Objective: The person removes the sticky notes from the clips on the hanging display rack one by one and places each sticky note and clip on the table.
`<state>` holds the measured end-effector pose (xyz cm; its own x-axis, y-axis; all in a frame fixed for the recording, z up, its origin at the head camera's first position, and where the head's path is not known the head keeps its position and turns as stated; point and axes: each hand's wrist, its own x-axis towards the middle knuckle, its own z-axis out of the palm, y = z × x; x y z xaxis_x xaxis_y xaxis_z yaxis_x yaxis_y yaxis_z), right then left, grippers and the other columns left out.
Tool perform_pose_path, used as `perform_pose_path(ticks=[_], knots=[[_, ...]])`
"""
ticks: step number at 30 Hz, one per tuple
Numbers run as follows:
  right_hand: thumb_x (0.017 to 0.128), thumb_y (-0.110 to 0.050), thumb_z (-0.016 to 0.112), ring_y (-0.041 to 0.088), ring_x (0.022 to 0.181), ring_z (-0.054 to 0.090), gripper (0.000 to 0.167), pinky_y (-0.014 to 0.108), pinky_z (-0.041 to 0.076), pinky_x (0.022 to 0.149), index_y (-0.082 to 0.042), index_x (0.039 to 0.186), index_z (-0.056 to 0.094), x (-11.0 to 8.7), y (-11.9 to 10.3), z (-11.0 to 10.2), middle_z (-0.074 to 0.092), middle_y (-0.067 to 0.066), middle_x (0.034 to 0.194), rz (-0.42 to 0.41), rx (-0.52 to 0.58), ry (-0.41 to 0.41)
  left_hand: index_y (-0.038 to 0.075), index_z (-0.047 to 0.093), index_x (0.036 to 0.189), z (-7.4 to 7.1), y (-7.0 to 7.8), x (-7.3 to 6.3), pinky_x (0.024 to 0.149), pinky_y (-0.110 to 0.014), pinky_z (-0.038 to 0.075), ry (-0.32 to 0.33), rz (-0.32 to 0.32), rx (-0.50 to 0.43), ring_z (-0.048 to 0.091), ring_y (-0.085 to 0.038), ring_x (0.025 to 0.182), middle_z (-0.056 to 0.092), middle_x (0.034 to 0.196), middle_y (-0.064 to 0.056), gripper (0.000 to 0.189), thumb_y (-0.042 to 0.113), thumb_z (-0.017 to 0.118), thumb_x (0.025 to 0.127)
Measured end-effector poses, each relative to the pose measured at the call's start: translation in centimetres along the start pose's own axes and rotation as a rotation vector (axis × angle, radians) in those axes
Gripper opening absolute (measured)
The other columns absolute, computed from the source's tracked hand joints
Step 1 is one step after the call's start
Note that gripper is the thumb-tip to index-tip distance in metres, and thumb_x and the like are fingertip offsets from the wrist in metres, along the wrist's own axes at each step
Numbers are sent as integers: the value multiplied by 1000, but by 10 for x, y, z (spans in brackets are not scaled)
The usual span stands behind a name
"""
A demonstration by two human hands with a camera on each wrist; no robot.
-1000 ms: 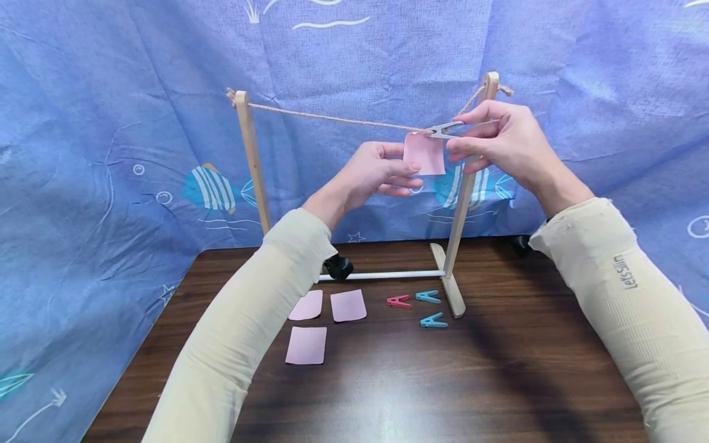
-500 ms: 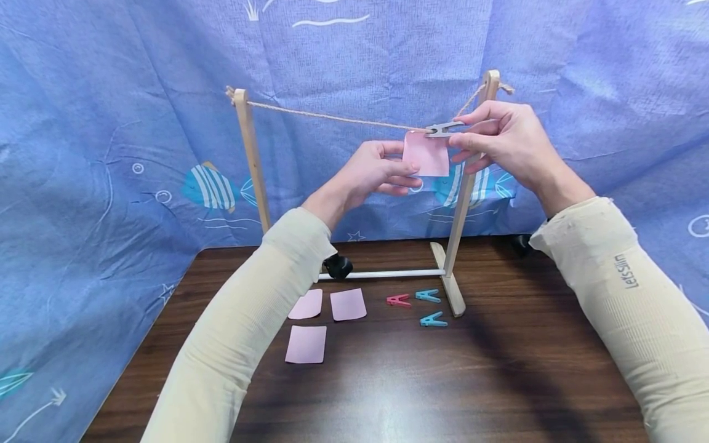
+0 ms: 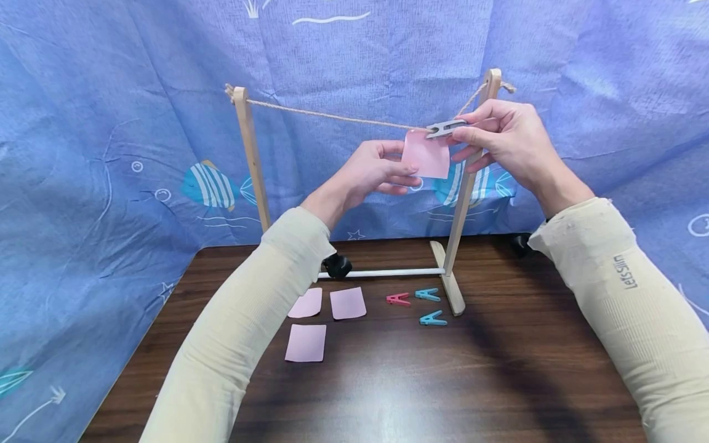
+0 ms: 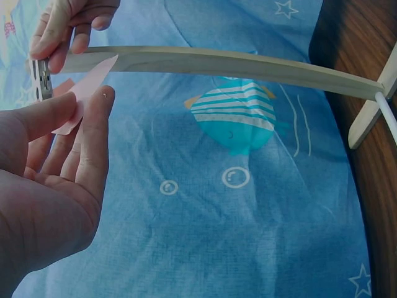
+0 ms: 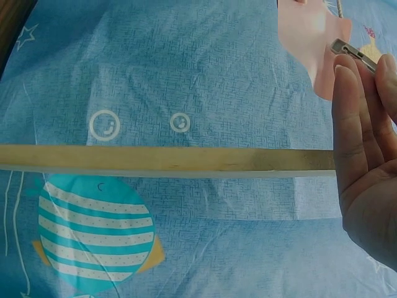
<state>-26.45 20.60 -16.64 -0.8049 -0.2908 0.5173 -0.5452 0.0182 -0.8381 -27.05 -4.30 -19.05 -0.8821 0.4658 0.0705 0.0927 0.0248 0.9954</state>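
Note:
A square pink sticky note is up against the twine, pinched along its left side by my left hand between thumb and fingers. My right hand pinches the handles of a grey clothespin, whose tip is at the note's upper right corner and the twine. In the left wrist view the pink note is seen nearly edge-on, with the clothespin beyond it. The right wrist view shows the clothespin between thumb and fingers, close to the curved note.
The twine joins two wooden posts of a stand with a white crossbar. On the brown table lie more pink notes, a red clothespin and two blue clothespins. A blue fish-print cloth hangs behind.
My right hand has squeezed the grey clothespin's handles closer together, and the clothespin has tilted slightly. The pink note has turned a little. My left hand stays nearly in place.

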Motion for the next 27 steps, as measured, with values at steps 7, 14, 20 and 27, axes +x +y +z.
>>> perform_pose_path(ticks=[7,14,20,27], knots=[[90,-4,75,25,70,75,15,35,58,50,6,99,68,-1,1,1,76,15,94,-1,70,19,5,63,132,0,0,0,85,-41,60,-4,-8,-4,73,-31,101,70,115,-24,36,5,70,96],[90,-2,75,26,69,75,16,34,57,47,8,101,69,-2,-2,5,75,19,90,-6,139,33,3,62,132,-5,2,-2,94,-50,55,-1,5,-4,70,-36,107,73,109,-18,37,3,70,96],[88,-1,76,28,68,75,18,34,56,46,9,101,68,-4,-6,9,75,21,90,-12,174,41,2,63,130,-8,4,-10,91,-48,57,-14,36,10,72,-32,102,73,111,-17,36,5,71,96],[89,1,76,26,66,74,16,36,57,47,9,101,68,-13,-8,9,75,20,90,-23,173,59,5,66,128,-18,0,-34,82,-43,61,-46,64,66,72,-33,101,74,110,-16,34,6,72,95]])
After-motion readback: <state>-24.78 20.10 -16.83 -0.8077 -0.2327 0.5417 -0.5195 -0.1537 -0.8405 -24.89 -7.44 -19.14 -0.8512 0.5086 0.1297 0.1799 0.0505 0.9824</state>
